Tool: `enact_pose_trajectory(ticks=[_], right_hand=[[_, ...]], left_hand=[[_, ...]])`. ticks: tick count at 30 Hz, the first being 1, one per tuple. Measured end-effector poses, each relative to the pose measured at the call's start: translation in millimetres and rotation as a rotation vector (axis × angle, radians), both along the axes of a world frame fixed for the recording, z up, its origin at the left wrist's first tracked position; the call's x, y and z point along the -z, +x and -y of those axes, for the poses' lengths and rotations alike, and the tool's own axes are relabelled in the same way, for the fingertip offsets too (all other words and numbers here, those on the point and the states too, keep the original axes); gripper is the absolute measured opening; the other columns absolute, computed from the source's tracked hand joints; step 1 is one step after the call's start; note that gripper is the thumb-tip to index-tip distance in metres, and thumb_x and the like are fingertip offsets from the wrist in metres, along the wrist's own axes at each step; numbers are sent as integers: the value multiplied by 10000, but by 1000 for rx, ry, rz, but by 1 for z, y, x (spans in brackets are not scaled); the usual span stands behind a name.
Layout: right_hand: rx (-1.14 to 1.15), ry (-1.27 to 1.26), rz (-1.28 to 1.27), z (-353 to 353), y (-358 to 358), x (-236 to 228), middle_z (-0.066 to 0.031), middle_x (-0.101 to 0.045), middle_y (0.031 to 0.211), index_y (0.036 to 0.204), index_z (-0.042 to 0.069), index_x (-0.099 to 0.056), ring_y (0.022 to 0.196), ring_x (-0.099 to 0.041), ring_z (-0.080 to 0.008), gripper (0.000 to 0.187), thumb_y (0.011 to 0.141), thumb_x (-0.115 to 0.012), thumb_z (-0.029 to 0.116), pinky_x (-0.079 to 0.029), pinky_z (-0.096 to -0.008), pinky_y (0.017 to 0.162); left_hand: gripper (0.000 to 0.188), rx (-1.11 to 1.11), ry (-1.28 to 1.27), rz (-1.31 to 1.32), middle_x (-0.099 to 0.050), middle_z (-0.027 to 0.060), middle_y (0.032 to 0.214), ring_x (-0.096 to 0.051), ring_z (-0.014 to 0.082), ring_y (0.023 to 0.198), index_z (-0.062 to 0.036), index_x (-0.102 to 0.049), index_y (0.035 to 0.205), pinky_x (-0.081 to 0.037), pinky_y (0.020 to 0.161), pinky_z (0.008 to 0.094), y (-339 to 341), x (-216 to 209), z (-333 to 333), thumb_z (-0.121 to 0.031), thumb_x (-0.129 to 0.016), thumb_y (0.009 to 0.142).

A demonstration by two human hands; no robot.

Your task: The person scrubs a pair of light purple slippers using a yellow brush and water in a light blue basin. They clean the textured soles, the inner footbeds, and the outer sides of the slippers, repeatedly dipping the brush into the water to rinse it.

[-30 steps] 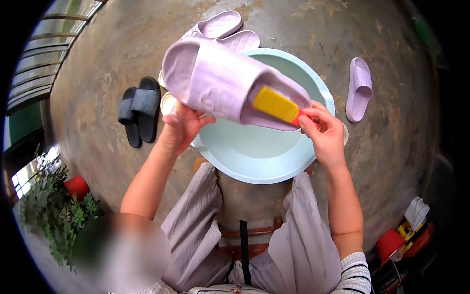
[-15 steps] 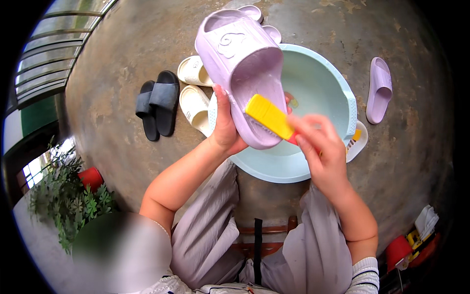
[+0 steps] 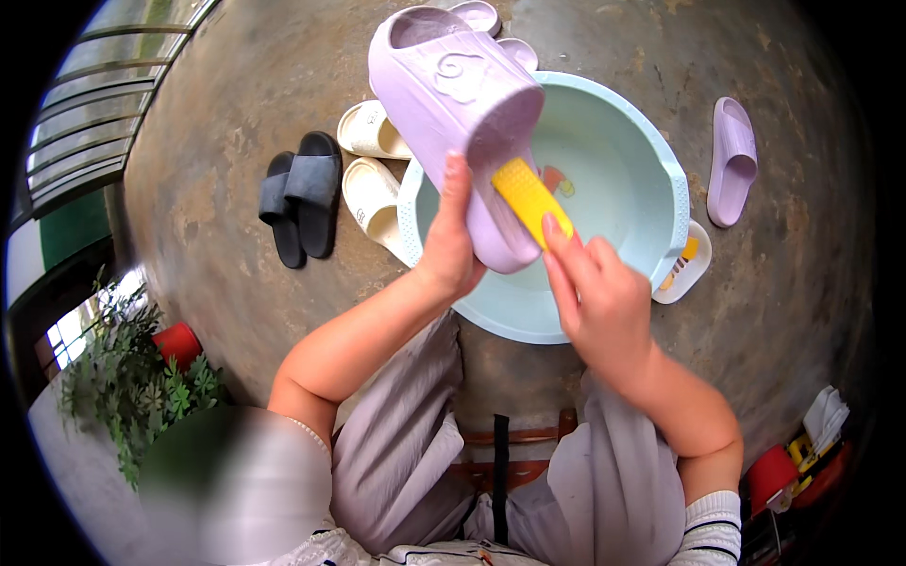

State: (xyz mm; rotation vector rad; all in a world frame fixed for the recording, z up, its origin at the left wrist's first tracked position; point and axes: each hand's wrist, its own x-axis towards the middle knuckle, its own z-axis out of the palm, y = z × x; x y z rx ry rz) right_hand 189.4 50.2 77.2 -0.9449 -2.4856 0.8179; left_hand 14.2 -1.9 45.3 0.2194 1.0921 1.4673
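My left hand [image 3: 450, 236] grips a lilac slide slipper [image 3: 453, 85] by its heel end, thumb along the side. The slipper is tilted over a pale blue basin [image 3: 543, 325], its toe end pointing away from me. In my right hand [image 3: 599, 297] is a yellow brush [image 3: 531, 203], pinched near its handle end. The brush head lies against the slipper's footbed, just below the strap; its bristles are hidden. A small orange and yellow patch [image 3: 559, 181] shows inside the basin.
Left of the basin lie cream slippers [image 3: 373, 193] and dark grey slides [image 3: 311, 193]. Another lilac slipper [image 3: 732, 160] is at the right. A white dish [image 3: 694, 269] with a yellow item touches the basin. A leafy plant [image 3: 142, 387] stands at lower left, a railing [image 3: 104, 94] beyond.
The brush has turned steeper and shifted slightly toward the strap, and my right hand has come a little left and lower. The held slipper has tilted and risen slightly in view.
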Motion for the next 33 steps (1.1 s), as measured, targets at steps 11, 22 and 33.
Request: enact_pose_trajectory(ticks=[11, 22, 33], right_hand=[[53, -194, -245, -34, -18, 27, -111, -602, 735, 1244, 73, -680, 568, -588, -262, 334, 911, -696, 100, -469, -386, 539], [-104, -310, -143, -9, 9, -3, -91, -566, 692, 1223, 90, -695, 547, -556, -241, 332, 892, -711, 81, -455, -369, 523], [69, -358, -398, -31, 7, 16, -138, -701, 1042, 1298, 30, -638, 798, -674, -214, 343, 959, -648, 77, -526, -319, 717]], left_hand=[[953, 38, 27, 5, -467, 156, 1480, -480, 285, 1363, -46, -319, 1519, -373, 1160, 436, -7, -1, -10, -800, -248, 940], [1077, 127, 79, 59, -592, 239, 1276, -659, 350, 1087, -1, -379, 1467, -562, 927, 500, -28, 0, -7, -882, -211, 870], [541, 21, 72, 317, -598, 174, 1297, -631, 278, 1163, 35, -415, 1399, -502, 1047, 438, -19, -4, 1, -196, -617, 953]])
